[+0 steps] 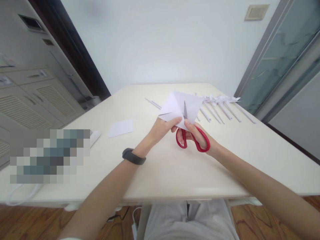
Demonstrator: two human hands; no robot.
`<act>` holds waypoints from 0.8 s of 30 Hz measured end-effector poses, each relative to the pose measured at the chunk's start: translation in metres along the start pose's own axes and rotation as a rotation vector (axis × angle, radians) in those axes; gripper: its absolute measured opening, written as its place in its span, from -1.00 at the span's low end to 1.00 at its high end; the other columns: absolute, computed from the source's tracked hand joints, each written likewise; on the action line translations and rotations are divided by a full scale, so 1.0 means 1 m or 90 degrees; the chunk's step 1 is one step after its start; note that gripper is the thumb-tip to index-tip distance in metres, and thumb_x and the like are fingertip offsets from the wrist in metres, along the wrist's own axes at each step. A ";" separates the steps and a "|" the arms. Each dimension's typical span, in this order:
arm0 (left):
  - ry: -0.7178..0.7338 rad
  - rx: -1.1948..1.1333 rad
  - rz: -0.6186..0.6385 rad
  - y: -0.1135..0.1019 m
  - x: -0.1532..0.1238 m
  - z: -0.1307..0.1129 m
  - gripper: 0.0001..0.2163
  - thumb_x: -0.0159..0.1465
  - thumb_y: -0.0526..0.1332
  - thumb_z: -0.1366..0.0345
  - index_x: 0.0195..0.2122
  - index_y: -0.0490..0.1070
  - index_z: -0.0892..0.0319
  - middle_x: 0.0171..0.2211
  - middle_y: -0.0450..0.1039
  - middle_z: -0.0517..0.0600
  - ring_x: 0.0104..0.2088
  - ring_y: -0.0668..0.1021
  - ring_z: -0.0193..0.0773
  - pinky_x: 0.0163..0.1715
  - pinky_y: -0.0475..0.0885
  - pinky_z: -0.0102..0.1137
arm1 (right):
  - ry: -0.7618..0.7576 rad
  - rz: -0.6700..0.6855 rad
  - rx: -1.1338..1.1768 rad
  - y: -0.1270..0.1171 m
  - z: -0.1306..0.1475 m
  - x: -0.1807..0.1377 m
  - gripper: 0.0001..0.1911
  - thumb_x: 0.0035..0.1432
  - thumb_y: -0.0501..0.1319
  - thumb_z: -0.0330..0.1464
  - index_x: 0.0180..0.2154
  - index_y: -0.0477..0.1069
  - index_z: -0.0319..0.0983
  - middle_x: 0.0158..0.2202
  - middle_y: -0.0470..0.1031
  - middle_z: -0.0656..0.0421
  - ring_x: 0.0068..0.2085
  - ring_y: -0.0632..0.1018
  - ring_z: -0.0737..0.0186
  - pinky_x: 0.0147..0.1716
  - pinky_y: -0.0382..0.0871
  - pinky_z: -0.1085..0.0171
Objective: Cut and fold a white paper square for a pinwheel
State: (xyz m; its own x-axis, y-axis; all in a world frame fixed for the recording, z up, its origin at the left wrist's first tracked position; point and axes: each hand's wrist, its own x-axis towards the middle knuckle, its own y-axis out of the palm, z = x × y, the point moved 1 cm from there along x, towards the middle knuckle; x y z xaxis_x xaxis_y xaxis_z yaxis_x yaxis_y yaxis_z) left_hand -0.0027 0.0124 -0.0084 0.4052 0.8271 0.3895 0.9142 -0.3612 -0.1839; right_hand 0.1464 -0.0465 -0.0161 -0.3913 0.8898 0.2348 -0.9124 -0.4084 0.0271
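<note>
My left hand (165, 128) pinches the lower left edge of a folded sheet of white paper (171, 103), which is held up above the table. Creases run across the sheet from a point near its middle. In my right hand (196, 133) is a pair of scissors with red handles (205, 141), my fingers through the loops. One grey blade shows against the paper near its centre; the other is hidden, so I cannot tell how far the blades are apart. My right thumb touches the paper's lower edge.
Several white paper flowers with rolled stems (226, 111) lie at the right back of the cream table (160, 176). Thin paper rolls (153, 103) are behind the sheet. A flat white paper piece (121, 128) lies at left, near a blurred-out object (53, 155).
</note>
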 end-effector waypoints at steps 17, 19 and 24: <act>-0.037 -0.195 0.023 -0.023 0.014 -0.006 -0.84 0.28 0.21 0.28 -0.38 0.40 0.27 -0.42 0.44 -0.08 -0.41 0.51 -0.34 -0.34 0.46 -0.35 | 0.061 -0.244 0.085 -0.046 -0.009 0.007 -0.59 0.16 0.17 0.01 -0.23 0.35 -0.21 -0.29 0.56 0.07 -0.30 0.54 0.19 -0.25 0.46 0.22; -0.080 -0.162 0.103 -0.019 0.010 -0.009 -0.88 0.24 0.25 0.32 -0.40 0.42 0.27 -0.46 0.45 -0.09 -0.45 0.50 -0.35 -0.36 0.45 -0.36 | 0.043 -0.261 0.095 -0.052 -0.007 0.008 -0.59 0.14 0.19 0.02 -0.25 0.35 -0.20 -0.31 0.54 0.10 -0.30 0.54 0.18 -0.26 0.45 0.22; -0.133 -0.110 0.140 -0.014 0.006 -0.010 -0.86 0.09 0.30 0.42 -0.29 0.49 0.22 -0.28 0.54 0.00 -0.29 0.54 -0.25 -0.30 0.41 -0.40 | 0.031 -0.234 0.112 -0.055 -0.002 0.012 -0.64 0.10 0.24 -0.01 -0.32 0.37 -0.17 -0.38 0.50 0.16 -0.37 0.51 0.21 -0.35 0.42 0.24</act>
State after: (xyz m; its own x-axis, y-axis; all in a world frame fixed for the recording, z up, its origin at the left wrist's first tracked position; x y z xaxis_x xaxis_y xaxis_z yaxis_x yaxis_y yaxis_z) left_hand -0.0129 0.0177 0.0054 0.5976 0.7855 0.1610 0.8011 -0.5932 -0.0798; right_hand 0.1921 -0.0129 -0.0168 -0.0518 0.9898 0.1325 -0.9598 -0.0861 0.2673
